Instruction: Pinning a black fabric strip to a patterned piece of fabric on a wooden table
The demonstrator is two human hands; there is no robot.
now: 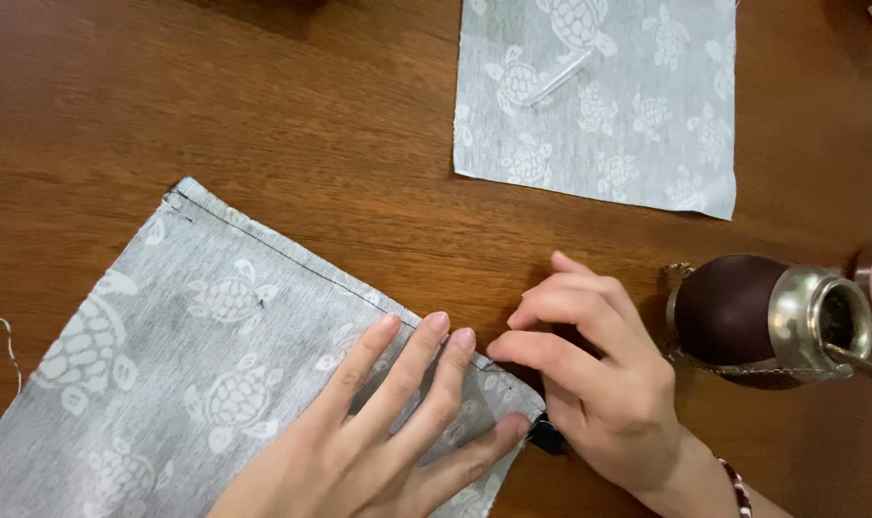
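- You are at home, at a polished brown wooden surface (292, 105), with sewing going on.
- Cut turtle-print grey fabric (599, 105) lies there.
- A mate gourd (743, 312) with metal rim stands beside you.

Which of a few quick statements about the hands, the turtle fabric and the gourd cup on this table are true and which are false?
1. The left hand lies flat on the stitched grey turtle-print fabric. True.
2. The right hand holds the gourd cup. False: it pinches at the fabric's corner, apart from the cup.
3. A second turtle-print piece lies farther up the wooden table. True.
4. The gourd cup stands on the fabric. False: it rests on bare wood to the right.
5. A beaded bracelet is on the right wrist. True.
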